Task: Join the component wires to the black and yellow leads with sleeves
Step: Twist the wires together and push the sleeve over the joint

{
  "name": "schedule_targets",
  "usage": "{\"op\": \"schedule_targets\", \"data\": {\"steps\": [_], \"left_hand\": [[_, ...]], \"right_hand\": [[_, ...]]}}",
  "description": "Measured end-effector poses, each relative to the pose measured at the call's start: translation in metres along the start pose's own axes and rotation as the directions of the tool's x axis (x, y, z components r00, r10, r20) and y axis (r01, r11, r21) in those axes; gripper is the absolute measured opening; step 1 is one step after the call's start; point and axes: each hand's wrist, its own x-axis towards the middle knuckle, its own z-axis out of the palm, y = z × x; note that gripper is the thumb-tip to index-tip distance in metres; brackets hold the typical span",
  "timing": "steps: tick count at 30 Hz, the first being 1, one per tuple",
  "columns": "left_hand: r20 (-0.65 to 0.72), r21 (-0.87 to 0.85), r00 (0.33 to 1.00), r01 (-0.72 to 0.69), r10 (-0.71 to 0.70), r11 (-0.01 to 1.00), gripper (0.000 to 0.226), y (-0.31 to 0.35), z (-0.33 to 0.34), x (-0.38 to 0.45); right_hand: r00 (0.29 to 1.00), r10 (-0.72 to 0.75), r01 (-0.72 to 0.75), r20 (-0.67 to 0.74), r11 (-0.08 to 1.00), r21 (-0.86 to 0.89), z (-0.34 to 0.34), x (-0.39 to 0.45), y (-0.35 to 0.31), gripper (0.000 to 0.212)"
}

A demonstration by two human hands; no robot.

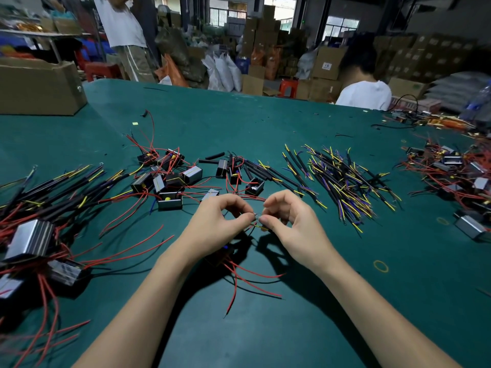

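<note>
My left hand (218, 221) and my right hand (289, 221) meet above the green table, fingertips pinching the bare wire ends (255, 215) of two leads together. A yellow lead (261, 228) runs under my right fingers. Below my left hand hangs a black component (221, 253) with red wires (239, 277) trailing onto the table. A loose pile of black and yellow leads with sleeves (337, 179) lies at the right of centre.
Small boxed components (170, 176) with red wires lie ahead at the left. Joined assemblies (34, 235) pile at the left edge, more components (457, 171) at the far right. A cardboard box (37, 86) stands back left. A seated person (364, 86) is across the table.
</note>
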Motion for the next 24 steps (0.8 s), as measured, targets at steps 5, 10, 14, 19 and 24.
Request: {"op": "schedule_targets", "data": {"steps": [5,10,14,19,24], "left_hand": [[0.022,-0.05,1.0,-0.004,0.005,0.999,0.005,0.0036,-0.0001,-0.0005],[0.026,-0.056,1.0,0.017,-0.016,0.998,0.005,0.0041,-0.0005,-0.0013],[0.039,-0.075,0.999,0.028,-0.025,0.997,0.007,0.005,-0.0006,-0.0015],[0.035,-0.076,0.998,0.046,-0.044,0.996,0.01,0.005,-0.0014,-0.0015],[0.041,-0.079,0.995,0.094,-0.091,0.992,0.012,0.0042,-0.0017,-0.0013]], "right_hand": [[1.0,0.022,-0.022,0.002,1.0,0.021,0.0002,0.0013,-0.0011,0.02],[0.999,0.034,-0.034,-0.011,0.998,0.045,0.0005,0.0021,0.0008,0.017],[0.999,0.052,-0.053,0.006,0.995,0.085,0.0004,0.0029,0.0011,0.017],[0.998,0.059,-0.061,0.02,0.993,0.099,0.0017,0.0021,-0.0003,0.015],[0.999,0.042,-0.042,-0.008,0.999,0.011,0.0025,0.0011,0.0,0.008]]}}
